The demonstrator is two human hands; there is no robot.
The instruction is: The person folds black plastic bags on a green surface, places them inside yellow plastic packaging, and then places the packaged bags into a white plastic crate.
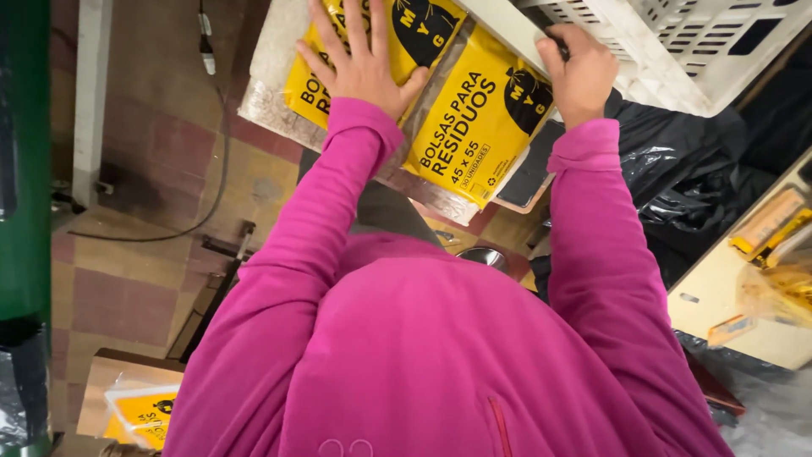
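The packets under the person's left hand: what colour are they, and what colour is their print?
Yellow packets with black print, under the left hand; head view.

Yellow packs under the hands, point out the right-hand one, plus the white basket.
Right yellow pack [478, 127]: head view, middle of its printed face.
White basket [677, 42]: head view, slotted side wall.

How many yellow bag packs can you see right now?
3. One lies under the left hand, one beside it below the right hand, one on a box at lower left. Others may be hidden.
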